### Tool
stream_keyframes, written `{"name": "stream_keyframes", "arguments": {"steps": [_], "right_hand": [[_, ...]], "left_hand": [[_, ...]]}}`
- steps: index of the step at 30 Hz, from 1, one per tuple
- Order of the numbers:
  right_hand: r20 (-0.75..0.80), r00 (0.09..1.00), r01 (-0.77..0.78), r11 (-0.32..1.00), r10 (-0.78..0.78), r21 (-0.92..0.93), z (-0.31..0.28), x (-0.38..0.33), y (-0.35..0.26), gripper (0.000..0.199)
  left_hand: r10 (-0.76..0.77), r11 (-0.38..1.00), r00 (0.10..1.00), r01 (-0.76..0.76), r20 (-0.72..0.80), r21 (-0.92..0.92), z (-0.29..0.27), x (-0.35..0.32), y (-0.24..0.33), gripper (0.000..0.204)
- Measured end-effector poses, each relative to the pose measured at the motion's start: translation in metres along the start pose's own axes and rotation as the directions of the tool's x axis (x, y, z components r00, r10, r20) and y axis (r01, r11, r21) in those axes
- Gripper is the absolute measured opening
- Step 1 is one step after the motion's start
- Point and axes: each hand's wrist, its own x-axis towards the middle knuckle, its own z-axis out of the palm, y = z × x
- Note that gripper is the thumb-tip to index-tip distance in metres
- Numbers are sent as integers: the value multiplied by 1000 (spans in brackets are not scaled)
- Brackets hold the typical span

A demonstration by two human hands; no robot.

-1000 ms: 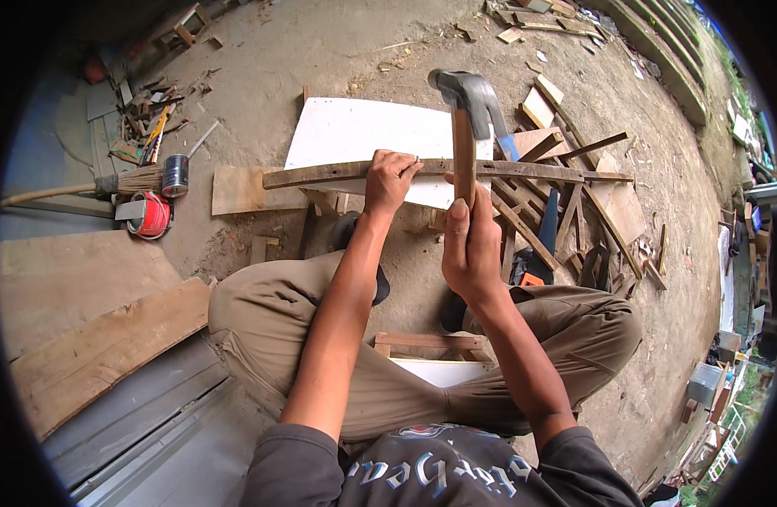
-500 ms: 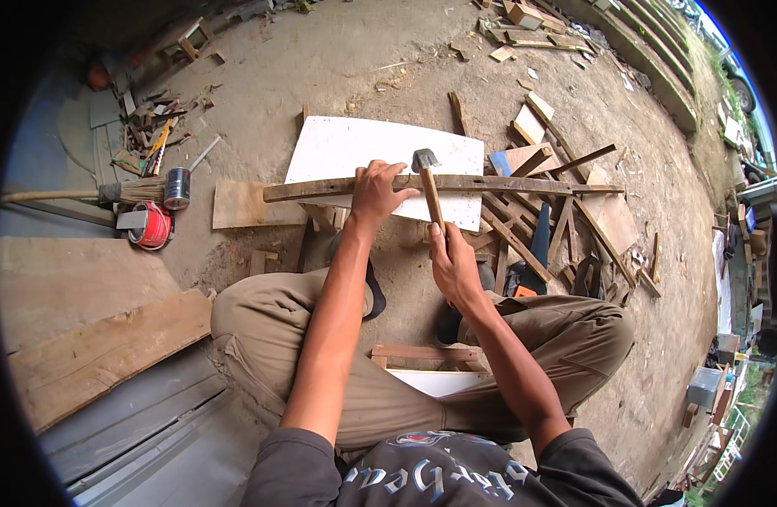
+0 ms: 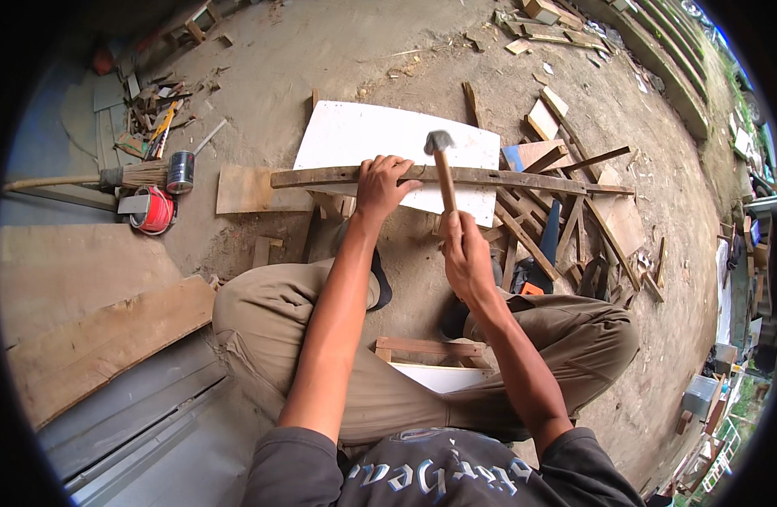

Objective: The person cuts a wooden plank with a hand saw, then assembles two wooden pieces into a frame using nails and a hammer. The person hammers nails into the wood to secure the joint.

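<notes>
A long, narrow wooden beam (image 3: pixel 532 180) lies crosswise over a white board (image 3: pixel 346 135) in front of me. My left hand (image 3: pixel 381 188) is closed over the beam left of its middle, fingers on the far side and thumb on the near side. Beside its fingertips a small thin curved thing sticks up from the wood, too small to make out surely. My right hand (image 3: pixel 468 258) is wrapped round the lower handle of a hammer (image 3: pixel 445 179). The dark hammer head is up over the white board, beyond the beam and right of my left hand.
Scrap wood (image 3: pixel 566 228) is heaped at the right, with a handsaw (image 3: pixel 549 232) among it. At the left are a broom (image 3: pixel 135 176), a paint can (image 3: pixel 180 171) and a red reel (image 3: pixel 156 211). A wide plank (image 3: pixel 109 346) lies nearer, and a small wooden frame (image 3: pixel 430 347) sits between my legs.
The hammer and my right hand have shifted slightly right, with the handle still gripped. My left hand has closed down more onto the beam, its fingers closer together. The whole view has shifted a little.
</notes>
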Motion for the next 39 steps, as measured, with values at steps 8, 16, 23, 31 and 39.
{"name": "stream_keyframes", "arguments": {"steps": [8, 16, 23, 31, 39], "right_hand": [[-163, 885, 446, 895, -435, 31, 2, -8, -9, 31], [-35, 999, 20, 999, -22, -31, 9, -17, 15, 39], [-42, 999, 2, 998, -4, -57, 16, -4, 28, 42], [-241, 856, 513, 806, -457, 295, -15, -21, -51, 40], [56, 998, -40, 998, 43, -51, 6, -28, 41, 50]], "left_hand": [[-41, 999, 998, 40, 50, 23, -1, 2, 0, 47], [-66, 998, 997, 66, 27, 12, -4, 6, 1, 46], [-53, 999, 998, 53, 39, -6, -4, 7, 4, 47], [-41, 999, 999, 41, -16, -5, 0, 3, -3, 45], [-2, 998, 1000, 3, -22, 55, -1, -2, -1, 46]]}}
